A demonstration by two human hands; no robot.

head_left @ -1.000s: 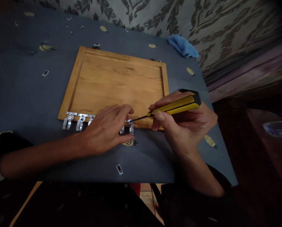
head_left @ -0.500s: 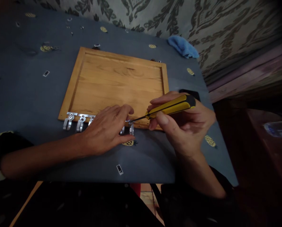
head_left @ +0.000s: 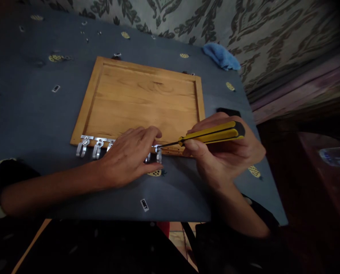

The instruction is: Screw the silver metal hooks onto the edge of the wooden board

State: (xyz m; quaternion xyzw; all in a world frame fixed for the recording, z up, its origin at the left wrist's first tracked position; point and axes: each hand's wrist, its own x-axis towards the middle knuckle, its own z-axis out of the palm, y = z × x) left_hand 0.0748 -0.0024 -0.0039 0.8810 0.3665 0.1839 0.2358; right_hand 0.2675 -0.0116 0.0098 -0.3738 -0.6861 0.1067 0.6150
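A wooden board (head_left: 141, 99) with a raised frame lies on the dark blue tablecloth (head_left: 29, 110). Several small metal hooks (head_left: 82, 146) line its near edge. My left hand (head_left: 128, 154) lies over the edge, fingers curled down on a metal hook (head_left: 157, 154) and pressing it to the board. My right hand (head_left: 227, 154) is closed round a yellow and black screwdriver (head_left: 212, 133). Its thin shaft points left and its tip rests at the top of that hook, just beside my left fingertips.
A blue cloth (head_left: 221, 56) lies at the table's far right corner by the patterned wall. A black object (head_left: 228, 112) shows behind my right hand. Small screws and bits (head_left: 84, 32) are scattered at the far left. The table edge drops off at the right.
My right hand has shifted and rolled the screwdriver handle, which dipped and then came back up, with the tip staying on the hook. My left hand has not moved.
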